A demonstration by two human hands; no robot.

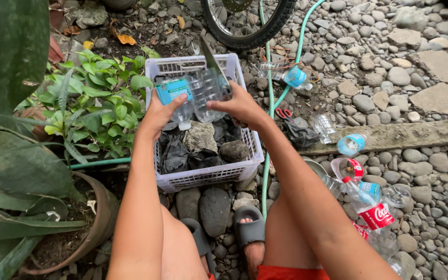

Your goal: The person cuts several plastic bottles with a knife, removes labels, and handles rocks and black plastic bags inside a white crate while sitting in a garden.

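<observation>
Sandalled feet (pixel 249 228) sit under the basket (pixel 203 176), above which the left hand (pixel 159 111) pinches a clear bottle (pixel 198 93) while the right hand (pixel 239 106) presses a knife (pixel 211 59) in (a slip likely cuts fingers).

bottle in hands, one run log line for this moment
left hand: grips clear bottle | right hand: knife on bottle | over white basket
</observation>
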